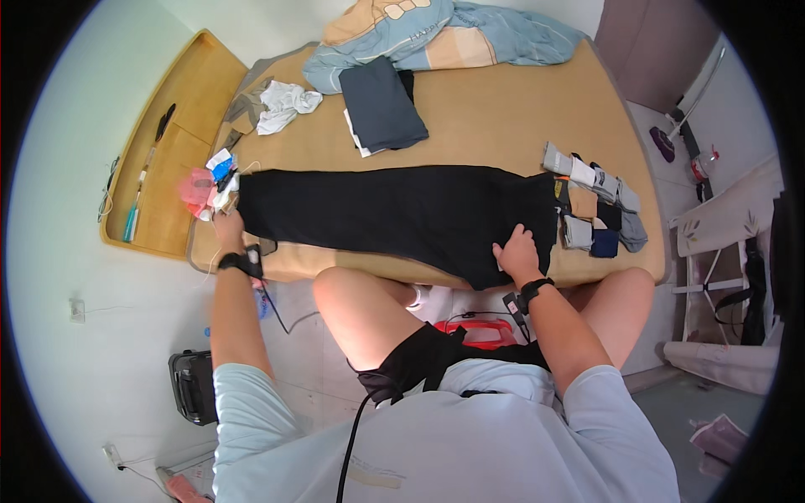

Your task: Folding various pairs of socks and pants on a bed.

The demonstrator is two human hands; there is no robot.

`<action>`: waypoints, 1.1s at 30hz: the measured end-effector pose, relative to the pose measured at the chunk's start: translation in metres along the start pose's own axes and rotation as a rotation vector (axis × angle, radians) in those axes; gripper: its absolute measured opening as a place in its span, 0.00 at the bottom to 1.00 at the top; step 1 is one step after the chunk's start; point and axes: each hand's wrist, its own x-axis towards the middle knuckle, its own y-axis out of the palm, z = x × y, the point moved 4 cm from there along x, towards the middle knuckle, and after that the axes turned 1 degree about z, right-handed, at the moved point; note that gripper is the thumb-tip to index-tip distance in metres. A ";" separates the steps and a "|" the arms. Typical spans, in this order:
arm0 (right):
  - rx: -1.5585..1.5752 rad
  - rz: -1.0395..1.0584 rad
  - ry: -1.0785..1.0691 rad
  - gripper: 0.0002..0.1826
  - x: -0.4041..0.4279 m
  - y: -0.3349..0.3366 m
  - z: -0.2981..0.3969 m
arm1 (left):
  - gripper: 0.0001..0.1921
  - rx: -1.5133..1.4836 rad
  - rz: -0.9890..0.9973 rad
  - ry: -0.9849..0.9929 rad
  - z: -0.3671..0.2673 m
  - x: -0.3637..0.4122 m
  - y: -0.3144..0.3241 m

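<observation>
A pair of black trousers, doubled lengthwise, lies stretched across the tan bed mat in front of me. My right hand rests on the wider end of the trousers, palm down, with thumb and fingers apart. At the narrow leg end, my left hand is beside the hem. Its fingertips are partly hidden among small items, so I cannot tell whether it pinches the cloth. Those items include a pink translucent bag and a blue-and-white packet.
Folded socks lie in rows beyond the trousers' right end. Farther back are a folded dark grey garment, a crumpled white cloth and a patterned quilt. A wooden headboard shelf borders the left. A red plastic stool shows between my legs.
</observation>
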 end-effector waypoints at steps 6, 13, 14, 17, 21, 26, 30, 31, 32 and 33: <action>0.016 0.018 -0.009 0.30 0.006 -0.003 -0.009 | 0.28 0.304 0.364 0.030 -0.004 -0.112 0.108; 0.249 -0.078 -0.069 0.24 0.025 -0.031 -0.044 | 0.22 -0.095 1.000 0.450 -0.171 -0.260 0.180; 0.281 -0.112 -0.045 0.26 0.024 -0.042 -0.052 | 0.22 -0.097 1.045 0.503 -0.185 -0.283 0.190; 0.458 -0.126 -0.055 0.25 0.018 -0.086 -0.083 | 0.22 -0.126 1.203 0.555 -0.218 -0.352 0.218; 1.028 -0.200 0.079 0.18 0.010 -0.127 -0.137 | 0.27 -0.255 1.367 0.593 -0.247 -0.436 0.240; 0.908 -0.094 0.292 0.24 0.012 -0.140 -0.222 | 0.32 -0.199 1.242 0.927 -0.260 -0.499 0.253; 1.054 -0.039 0.310 0.26 0.014 -0.127 -0.225 | 0.34 0.339 1.273 1.162 -0.245 -0.522 0.252; 1.074 -0.069 0.332 0.27 0.016 -0.127 -0.227 | 0.34 0.457 1.277 1.237 -0.244 -0.526 0.250; 1.094 -0.098 0.354 0.27 0.018 -0.126 -0.227 | 0.40 0.331 1.246 1.188 -0.250 -0.527 0.247; 1.100 -0.070 0.340 0.27 0.019 -0.124 -0.216 | 0.41 0.075 1.251 1.085 -0.260 -0.523 0.238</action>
